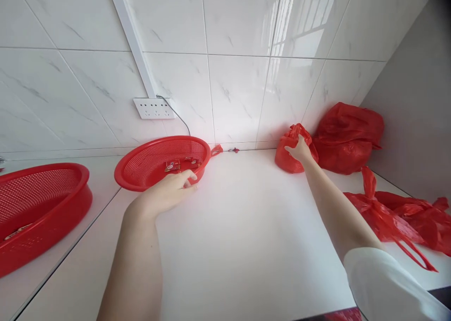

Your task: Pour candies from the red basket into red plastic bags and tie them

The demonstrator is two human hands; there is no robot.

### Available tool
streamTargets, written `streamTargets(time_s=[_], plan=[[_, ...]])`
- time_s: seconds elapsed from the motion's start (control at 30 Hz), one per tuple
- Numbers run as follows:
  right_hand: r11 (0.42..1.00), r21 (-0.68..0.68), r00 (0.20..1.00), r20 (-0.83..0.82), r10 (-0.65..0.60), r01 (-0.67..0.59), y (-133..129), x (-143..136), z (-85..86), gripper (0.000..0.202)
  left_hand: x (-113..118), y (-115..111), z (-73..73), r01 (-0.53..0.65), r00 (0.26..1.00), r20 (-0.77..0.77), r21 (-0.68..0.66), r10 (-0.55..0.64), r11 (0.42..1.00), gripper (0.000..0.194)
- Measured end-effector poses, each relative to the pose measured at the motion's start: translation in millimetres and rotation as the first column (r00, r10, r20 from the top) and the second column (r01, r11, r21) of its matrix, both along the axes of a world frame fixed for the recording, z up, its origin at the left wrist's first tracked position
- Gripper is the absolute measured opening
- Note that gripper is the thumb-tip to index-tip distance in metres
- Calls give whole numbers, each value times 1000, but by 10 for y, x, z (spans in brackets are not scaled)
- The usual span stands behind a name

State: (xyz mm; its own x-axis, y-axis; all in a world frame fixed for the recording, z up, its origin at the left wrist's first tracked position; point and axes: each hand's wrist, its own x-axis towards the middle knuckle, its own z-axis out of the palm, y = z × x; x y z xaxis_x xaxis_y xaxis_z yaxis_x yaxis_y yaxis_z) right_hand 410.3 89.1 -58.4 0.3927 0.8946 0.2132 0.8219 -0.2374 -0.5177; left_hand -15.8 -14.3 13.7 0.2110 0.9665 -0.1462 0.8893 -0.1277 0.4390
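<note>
My left hand (172, 189) is over the white counter (239, 246), just in front of the near rim of a red perforated basket (141, 164). Its fingers are apart and nothing shows in them. A few small wrapped packets (172, 166) lie inside that basket. At the back right, my right hand (299, 148) is on a small red plastic bag (288, 157), its thumb and fingers at the bag's gathered top. The bag stands on the counter near the tiled wall, touching a larger red bag (347, 138) on its right.
Another red basket (45, 217) stands at the far left. More red bags (391, 217) lie on the right beside my right forearm. A socket strip (154, 109) with a cable is on the wall. Small scraps (234, 150) lie by the wall.
</note>
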Motion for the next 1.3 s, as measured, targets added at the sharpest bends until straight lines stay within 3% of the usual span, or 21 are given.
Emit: streamTargets(time_s=[0.13,0.23,0.33,0.43,0.5,0.57,0.67,0.7,0.8,0.9,1.0,1.13,1.2,1.3], plan=[[974,-180,990,21,142,-136,-87,-213,-41,42,29,-9,-5,8,1000,-28,10,-8,1000,36],[900,-306,945,9,328,-310,-304,-342,12,15,54,-3,-31,22,1000,-2,35,-22,999,35],[839,-412,919,9,395,-356,-567,-392,152,40,100,0,-54,41,999,12,44,-41,998,34],[871,-443,950,114,291,-214,-787,-439,324,51,158,2,-69,68,998,0,1,-68,998,35],[929,-343,946,232,227,-139,-862,-514,397,41,198,5,-80,96,995,0,-38,-96,995,35],[955,-188,922,275,274,-228,-864,-626,405,20,245,6,-97,114,993,-2,-62,-114,992,39],[884,-111,877,116,466,-455,-787,-817,321,72,359,-8,-142,133,991,-15,-5,-133,991,50],[859,-134,862,52,503,-493,-762,-879,289,77,414,-17,-163,145,989,-10,40,-145,989,55],[812,-144,822,-28,568,-566,-747,-1036,254,51,612,-44,-255,212,973,50,174,-224,962,74],[748,129,733,-147,664,-651,-803,-1118,310,27,785,-40,-379,340,925,107,190,-364,921,58],[750,450,703,-310,640,-485,-827,-1091,364,18,846,18,-498,365,924,61,161,-378,917,33],[781,597,749,-429,505,-184,-769,-940,352,16,793,107,-550,296,946,80,174,-313,939,28],[772,617,765,-423,486,-150,-766,-898,348,24,769,116,-519,261,942,156,219,-298,940,34],[768,579,776,-340,532,-273,-858,-970,381,48,785,80,-457,235,897,287,335,-336,912,72]])
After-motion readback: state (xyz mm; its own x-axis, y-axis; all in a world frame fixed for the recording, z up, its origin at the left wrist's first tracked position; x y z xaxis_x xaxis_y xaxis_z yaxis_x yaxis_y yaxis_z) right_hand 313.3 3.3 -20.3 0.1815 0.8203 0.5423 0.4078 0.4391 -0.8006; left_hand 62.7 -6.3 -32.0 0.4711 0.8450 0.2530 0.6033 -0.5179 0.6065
